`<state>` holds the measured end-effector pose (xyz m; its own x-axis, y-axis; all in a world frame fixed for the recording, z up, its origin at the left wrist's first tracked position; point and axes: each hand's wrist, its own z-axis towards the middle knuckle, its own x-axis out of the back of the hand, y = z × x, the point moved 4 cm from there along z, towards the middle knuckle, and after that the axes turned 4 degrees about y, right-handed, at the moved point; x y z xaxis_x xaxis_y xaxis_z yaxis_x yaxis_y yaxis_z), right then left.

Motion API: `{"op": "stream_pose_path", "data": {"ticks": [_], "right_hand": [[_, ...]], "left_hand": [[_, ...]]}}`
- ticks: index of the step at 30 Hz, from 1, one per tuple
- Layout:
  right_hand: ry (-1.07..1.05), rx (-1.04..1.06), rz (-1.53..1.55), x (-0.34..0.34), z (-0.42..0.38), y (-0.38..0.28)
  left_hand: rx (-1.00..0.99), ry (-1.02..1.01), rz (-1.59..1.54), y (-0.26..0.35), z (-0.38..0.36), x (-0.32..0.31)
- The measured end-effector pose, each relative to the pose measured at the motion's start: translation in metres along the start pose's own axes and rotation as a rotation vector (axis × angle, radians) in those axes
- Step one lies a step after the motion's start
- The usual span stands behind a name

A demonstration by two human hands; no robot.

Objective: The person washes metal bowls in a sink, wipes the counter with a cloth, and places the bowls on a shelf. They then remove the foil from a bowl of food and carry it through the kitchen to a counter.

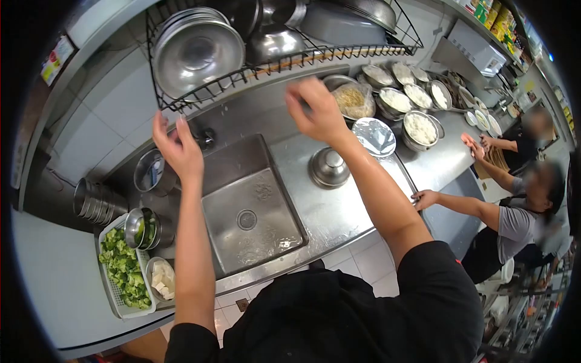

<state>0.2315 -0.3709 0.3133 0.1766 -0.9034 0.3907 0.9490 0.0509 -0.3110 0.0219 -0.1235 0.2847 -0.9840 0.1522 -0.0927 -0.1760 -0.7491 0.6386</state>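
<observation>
My left hand (180, 148) is raised above the back left of the steel sink (248, 209), fingers apart and holding nothing, just below the corner of a black wire rack (254, 74). Higher up on the right, my right hand (315, 109) is in front of the back wall, with fingers bent; whether anything is inside them is hidden. Stacked steel bowls (198, 60) lean in the rack. Behind my left hand are the tap (207, 138) and a steel pot (151, 172). An upturned steel bowl (330, 167) sits on the counter below my right forearm.
Broccoli (126, 266) fills a white basket at left, beside a bowl of white chunks (162, 279) and stacked steel cups (97, 202). Bowls of white food (420, 128), a bag of yellowish food (354, 101) and a foil-covered bowl (374, 137) stand right. Two people (514, 221) stand far right.
</observation>
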Motion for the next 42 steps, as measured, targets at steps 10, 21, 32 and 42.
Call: {"op": "stream_pose_path", "data": {"ticks": [10, 21, 32, 42], "right_hand": [[-0.69, -0.849, -0.19, -0.087, -0.296, 0.072], [0.261, -0.234, -0.019, -0.016, -0.135, -0.028], [-0.075, -0.539, -0.064, -0.003, 0.166, 0.074], [0.159, 0.117, -0.219, 0.028, 0.022, 0.02]], "left_hand": [[1.612, -0.533, -0.016, -0.121, -0.378, -0.001], [1.196, -0.21, -0.987, 0.036, -0.187, -0.095], [0.825, -0.76, -0.369, 0.074, -0.031, -0.16], [0.335, -1.051, 0.234, 0.0, -0.342, -0.108]]}}
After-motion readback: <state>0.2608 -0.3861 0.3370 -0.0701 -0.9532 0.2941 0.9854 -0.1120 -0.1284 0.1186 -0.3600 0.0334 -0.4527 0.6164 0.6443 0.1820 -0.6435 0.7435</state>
